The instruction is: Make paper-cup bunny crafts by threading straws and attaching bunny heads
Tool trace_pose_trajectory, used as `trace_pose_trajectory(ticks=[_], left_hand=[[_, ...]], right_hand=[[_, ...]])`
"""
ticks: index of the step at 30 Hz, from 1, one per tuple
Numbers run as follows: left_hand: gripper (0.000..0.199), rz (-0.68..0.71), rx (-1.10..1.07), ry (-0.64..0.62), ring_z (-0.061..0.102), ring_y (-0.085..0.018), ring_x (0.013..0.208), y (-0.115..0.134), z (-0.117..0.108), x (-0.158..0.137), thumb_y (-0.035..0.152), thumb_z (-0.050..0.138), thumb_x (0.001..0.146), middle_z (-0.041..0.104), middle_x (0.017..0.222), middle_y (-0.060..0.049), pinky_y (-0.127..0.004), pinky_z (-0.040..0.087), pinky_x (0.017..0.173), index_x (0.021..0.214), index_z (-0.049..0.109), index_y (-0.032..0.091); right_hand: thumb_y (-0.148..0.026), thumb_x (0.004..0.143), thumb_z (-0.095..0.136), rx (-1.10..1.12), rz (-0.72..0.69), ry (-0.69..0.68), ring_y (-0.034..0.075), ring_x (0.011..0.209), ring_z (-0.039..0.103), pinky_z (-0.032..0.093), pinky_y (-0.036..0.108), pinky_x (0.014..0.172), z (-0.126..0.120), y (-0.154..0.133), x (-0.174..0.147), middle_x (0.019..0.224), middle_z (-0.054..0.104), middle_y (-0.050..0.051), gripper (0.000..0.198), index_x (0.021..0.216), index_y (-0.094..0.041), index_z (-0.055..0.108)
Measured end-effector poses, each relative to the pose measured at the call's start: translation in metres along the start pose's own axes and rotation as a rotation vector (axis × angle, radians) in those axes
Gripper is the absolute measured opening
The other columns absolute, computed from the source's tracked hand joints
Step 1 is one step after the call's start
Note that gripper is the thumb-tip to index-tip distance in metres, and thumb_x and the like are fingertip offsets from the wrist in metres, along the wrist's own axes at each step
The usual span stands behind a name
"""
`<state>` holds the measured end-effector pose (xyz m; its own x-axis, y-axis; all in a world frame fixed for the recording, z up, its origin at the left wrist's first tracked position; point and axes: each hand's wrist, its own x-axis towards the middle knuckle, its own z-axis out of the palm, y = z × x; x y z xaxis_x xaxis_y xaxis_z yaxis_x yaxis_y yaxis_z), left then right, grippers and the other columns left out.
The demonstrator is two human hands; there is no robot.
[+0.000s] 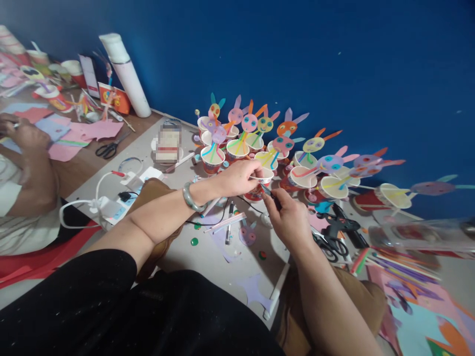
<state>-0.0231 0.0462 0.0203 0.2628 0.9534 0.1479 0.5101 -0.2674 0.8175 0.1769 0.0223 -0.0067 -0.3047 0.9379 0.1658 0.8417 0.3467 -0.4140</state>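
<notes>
Where puppets (249,122) crowd, the left hand (242,179) touches a cup rim (266,179).

The wall (297,59) pales left of the white flask (128,76), darkening rightward. Cups (57,99) left of the flask are smeared; the left hand (243,179), to its lower right, is brightly lit; a clear bottle (419,235) far right of it is blurred.
</notes>
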Motion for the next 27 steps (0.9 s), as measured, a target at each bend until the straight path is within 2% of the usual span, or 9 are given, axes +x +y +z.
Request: trace_pose_trajectory(ticks=[6,10,14,21,27], left_hand=[[0.014,0.022,-0.017,0.019,0.065,-0.012,0.077,-0.0027,0.0000,0.0021,0.002,0.057,0.082,0.072,0.088,-0.004,-0.027,0.050,0.073,0.084,0.060,0.016],[0.014,0.004,-0.078,-0.016,0.069,-0.013,0.077,-0.0042,0.0009,0.0012,0.005,0.058,0.083,0.074,0.085,-0.004,-0.026,0.051,0.072,0.090,0.065,0.015],[0.021,0.023,-0.098,-0.028,0.073,-0.015,0.083,-0.0042,0.0009,0.0004,0.003,0.058,0.083,0.079,0.090,-0.006,-0.028,0.054,0.077,0.097,0.070,0.014],[0.014,0.040,-0.065,0.012,0.071,-0.013,0.077,-0.0033,0.0002,0.0011,0.007,0.059,0.084,0.078,0.087,-0.007,-0.027,0.053,0.074,0.086,0.071,0.014],[0.016,0.038,-0.038,0.013,0.066,-0.012,0.075,0.0020,-0.0030,-0.0011,0.007,0.057,0.084,0.077,0.088,-0.005,-0.027,0.051,0.073,0.087,0.070,0.015]], right_hand=[[-0.059,0.097,0.045,0.026,0.014,0.001,0.020,0.056,0.053,0.028,0.029,0.060,0.0003,0.0006,0.0004,0.065,0.063,0.006,0.045,0.094,-0.020,0.066],[-0.060,0.096,0.045,0.042,0.018,0.008,0.020,0.056,0.053,0.029,0.029,0.060,-0.0006,0.0000,-0.0006,0.064,0.061,0.005,0.045,0.094,-0.020,0.066],[-0.060,0.096,0.045,0.043,0.011,0.015,0.020,0.056,0.052,0.029,0.029,0.060,-0.0005,-0.0005,-0.0006,0.064,0.060,0.005,0.045,0.093,-0.020,0.066],[-0.059,0.096,0.046,0.058,0.014,0.018,0.019,0.055,0.052,0.029,0.029,0.059,-0.0009,0.0004,0.0005,0.062,0.059,0.003,0.044,0.092,-0.020,0.066],[-0.058,0.096,0.047,0.094,0.015,0.017,0.018,0.055,0.052,0.030,0.029,0.059,-0.0023,-0.0011,0.0000,0.062,0.058,0.002,0.042,0.091,-0.021,0.066]])
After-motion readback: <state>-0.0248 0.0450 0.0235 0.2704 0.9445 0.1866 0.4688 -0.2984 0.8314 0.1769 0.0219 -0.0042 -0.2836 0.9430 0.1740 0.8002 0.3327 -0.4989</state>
